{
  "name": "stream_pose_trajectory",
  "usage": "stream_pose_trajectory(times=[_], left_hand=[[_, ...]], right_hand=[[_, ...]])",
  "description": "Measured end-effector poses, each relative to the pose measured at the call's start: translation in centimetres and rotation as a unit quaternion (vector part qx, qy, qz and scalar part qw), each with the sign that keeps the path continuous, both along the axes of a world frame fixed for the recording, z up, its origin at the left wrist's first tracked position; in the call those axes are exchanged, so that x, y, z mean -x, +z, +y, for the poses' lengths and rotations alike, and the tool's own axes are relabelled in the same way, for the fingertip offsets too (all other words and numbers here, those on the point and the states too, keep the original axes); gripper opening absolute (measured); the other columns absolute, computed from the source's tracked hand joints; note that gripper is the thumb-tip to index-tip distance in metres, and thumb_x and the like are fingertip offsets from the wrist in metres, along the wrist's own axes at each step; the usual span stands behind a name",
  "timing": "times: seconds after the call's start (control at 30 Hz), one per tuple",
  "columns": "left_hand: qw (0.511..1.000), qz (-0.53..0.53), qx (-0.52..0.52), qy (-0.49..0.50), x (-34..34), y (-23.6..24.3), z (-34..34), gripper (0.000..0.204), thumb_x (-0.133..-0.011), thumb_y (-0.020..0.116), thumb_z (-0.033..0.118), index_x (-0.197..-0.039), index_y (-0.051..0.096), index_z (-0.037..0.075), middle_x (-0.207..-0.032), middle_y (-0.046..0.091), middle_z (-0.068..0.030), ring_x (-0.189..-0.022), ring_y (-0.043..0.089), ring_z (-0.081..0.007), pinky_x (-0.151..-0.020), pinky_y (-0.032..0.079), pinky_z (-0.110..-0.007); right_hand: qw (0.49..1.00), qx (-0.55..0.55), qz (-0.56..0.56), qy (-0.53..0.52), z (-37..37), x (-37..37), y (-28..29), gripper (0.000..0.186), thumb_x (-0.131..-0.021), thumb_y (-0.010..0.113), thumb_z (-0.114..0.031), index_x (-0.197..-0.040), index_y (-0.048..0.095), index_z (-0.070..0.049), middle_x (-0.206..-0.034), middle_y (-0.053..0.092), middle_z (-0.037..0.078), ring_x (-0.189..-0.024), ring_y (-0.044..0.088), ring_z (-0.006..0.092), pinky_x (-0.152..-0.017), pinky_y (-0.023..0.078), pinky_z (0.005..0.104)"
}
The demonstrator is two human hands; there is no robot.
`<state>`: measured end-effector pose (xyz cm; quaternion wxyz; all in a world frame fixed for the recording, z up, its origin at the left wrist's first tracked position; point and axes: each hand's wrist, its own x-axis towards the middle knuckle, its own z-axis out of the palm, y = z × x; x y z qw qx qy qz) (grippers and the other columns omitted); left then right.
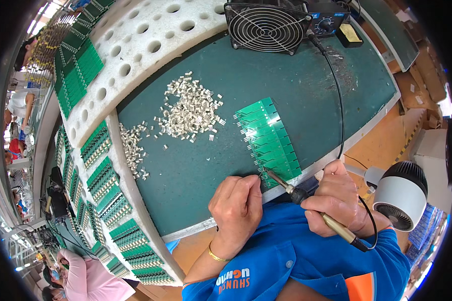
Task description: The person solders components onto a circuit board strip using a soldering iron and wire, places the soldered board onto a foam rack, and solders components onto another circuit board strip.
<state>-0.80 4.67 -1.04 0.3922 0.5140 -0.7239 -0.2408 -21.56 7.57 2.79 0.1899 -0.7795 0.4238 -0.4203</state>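
A green circuit board panel [268, 138] lies on the dark green work mat, with small white connectors with pins along its left edge. My right hand [336, 200] is wrapped around a soldering iron [339, 228], and the iron's tip touches or hovers just over the panel's near left edge; I cannot tell which. Close to that tip, my left hand [236, 205] is closed with thumb and fingers pinched together. Whatever sits between those fingers is hidden. A heap of loose white pin connectors [191, 110] lies left of the panel, with a smaller pile [131, 150] beside it.
White foam trays [150, 256] with rows of finished-looking boards stand at the left. At the back are a black fan [268, 27], a soldering station [326, 22] and a sponge holder [349, 35]. The iron's cable [342, 110] crosses the mat's right side. A small white fan [402, 195] stands right.
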Motion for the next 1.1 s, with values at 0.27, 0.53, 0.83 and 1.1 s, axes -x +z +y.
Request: stream_pose_trajectory(times=[0.27, 0.53, 0.83, 1.1], left_hand=[[1.000, -0.001, -0.016, -0.002, -0.11, 0.15, 0.03, 0.013, -0.075, 0.074, -0.005, -0.085, 0.068, 0.003, -0.071, 0.060, -0.0104, -0.063, 0.061, -0.0271, -0.056, 0.048, -0.036], [1.000, 0.007, -0.013, -0.017, -0.33, -0.01, -0.03, 0.015, -0.075, 0.073, -0.006, -0.085, 0.068, 0.003, -0.072, 0.061, -0.0107, -0.064, 0.061, -0.0272, -0.057, 0.049, -0.036], [1.000, -0.007, -0.012, -0.013, -0.32, 0.12, 0.02, 0.015, -0.074, 0.074, -0.005, -0.085, 0.069, 0.003, -0.073, 0.061, -0.0105, -0.065, 0.062, -0.0276, -0.058, 0.049, -0.036], [1.000, -0.004, -0.014, -0.020, -0.42, 0.04, -0.09, 0.012, -0.078, 0.074, -0.008, -0.086, 0.070, 0.001, -0.073, 0.064, -0.0111, -0.064, 0.062, -0.0236, -0.058, 0.048, -0.032]], right_hand=[[1.000, -0.002, 0.004, 0.003, 0.06, -0.03, 0.36, 0.023, -0.063, 0.072, -0.002, -0.084, 0.066, -0.010, -0.055, 0.048, -0.003, -0.045, 0.045, 0.0156, -0.060, 0.032, 0.0343], [1.000, -0.001, 0.005, 0.005, 0.17, 0.03, 0.27, 0.024, -0.062, 0.073, -0.004, -0.084, 0.066, -0.010, -0.054, 0.047, -0.003, -0.044, 0.044, 0.0156, -0.059, 0.032, 0.0339], [1.000, -0.002, 0.011, 0.007, 0.21, 0.03, 0.38, 0.024, -0.062, 0.073, -0.003, -0.083, 0.065, -0.011, -0.054, 0.046, -0.004, -0.044, 0.043, 0.0151, -0.058, 0.031, 0.0340], [1.000, 0.005, 0.005, 0.003, 0.22, 0.02, 0.17, 0.024, -0.061, 0.073, -0.003, -0.083, 0.066, -0.010, -0.054, 0.047, -0.004, -0.043, 0.042, 0.0151, -0.058, 0.030, 0.0338]])
